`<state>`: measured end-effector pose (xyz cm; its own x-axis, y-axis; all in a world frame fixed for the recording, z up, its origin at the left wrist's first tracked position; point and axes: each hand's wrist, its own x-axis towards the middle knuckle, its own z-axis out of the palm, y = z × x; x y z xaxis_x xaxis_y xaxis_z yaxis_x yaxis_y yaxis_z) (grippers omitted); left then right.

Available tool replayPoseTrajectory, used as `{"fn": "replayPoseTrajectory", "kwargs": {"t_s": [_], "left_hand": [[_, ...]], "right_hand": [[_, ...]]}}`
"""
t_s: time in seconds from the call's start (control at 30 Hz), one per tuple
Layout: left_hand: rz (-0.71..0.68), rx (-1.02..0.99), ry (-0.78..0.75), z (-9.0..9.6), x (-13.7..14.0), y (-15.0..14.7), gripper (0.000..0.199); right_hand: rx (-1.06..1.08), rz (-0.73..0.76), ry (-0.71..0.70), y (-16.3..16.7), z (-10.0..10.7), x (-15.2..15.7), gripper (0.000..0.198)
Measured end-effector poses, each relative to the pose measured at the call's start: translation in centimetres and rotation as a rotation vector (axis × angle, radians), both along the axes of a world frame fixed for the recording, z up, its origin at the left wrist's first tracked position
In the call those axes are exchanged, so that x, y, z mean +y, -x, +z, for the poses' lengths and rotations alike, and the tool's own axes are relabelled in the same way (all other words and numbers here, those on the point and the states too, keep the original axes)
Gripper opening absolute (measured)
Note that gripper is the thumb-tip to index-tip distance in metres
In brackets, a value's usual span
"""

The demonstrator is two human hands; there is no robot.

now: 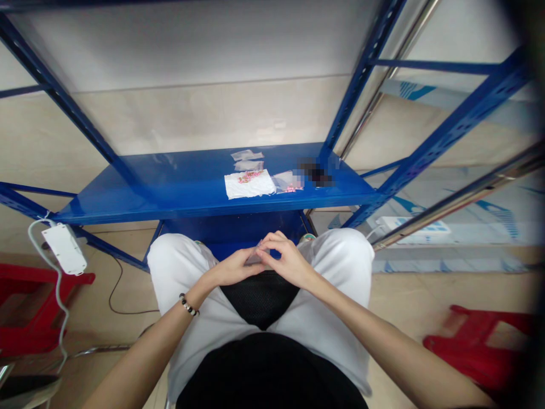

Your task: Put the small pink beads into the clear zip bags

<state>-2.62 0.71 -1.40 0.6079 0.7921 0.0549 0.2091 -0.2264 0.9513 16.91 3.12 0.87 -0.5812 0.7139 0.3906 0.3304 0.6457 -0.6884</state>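
Observation:
Above my lap, my left hand (236, 267) and my right hand (286, 258) meet at the fingertips. Between the left thumb and fingers shows a small see-through piece (254, 258), perhaps a plastic bag. The right thumb and forefinger pinch at its upper edge; whether they grip the piece or something tiny is too small to tell. On the blue shelf (179, 182) ahead lies a white sheet (238, 188) with pink and green beads (251, 176) on it. Right of it is a clear bag (281, 182) with pink beads (293, 188).
Two flat clear bags (247, 155) lie behind the sheet. A blurred-out dark object (315, 173) sits at the shelf's right. A white power box (65, 249) hangs from the left post by its cable. Red stools (477, 343) stand at both sides.

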Motion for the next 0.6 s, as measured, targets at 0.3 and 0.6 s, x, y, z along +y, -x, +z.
{"fn": "replayPoseTrajectory", "kwargs": {"t_s": [0.3,0.6], "left_hand": [[0.190,-0.030,0.034,-1.1,0.3,-0.2,0.034],[0.193,0.111,-0.078,-0.4,0.1,-0.1,0.018]], "right_hand": [[0.163,-0.051,-0.045,0.0,-0.5,0.2,0.008],[0.055,0.084,0.071,0.0,-0.9,-0.2,0.013]]}}
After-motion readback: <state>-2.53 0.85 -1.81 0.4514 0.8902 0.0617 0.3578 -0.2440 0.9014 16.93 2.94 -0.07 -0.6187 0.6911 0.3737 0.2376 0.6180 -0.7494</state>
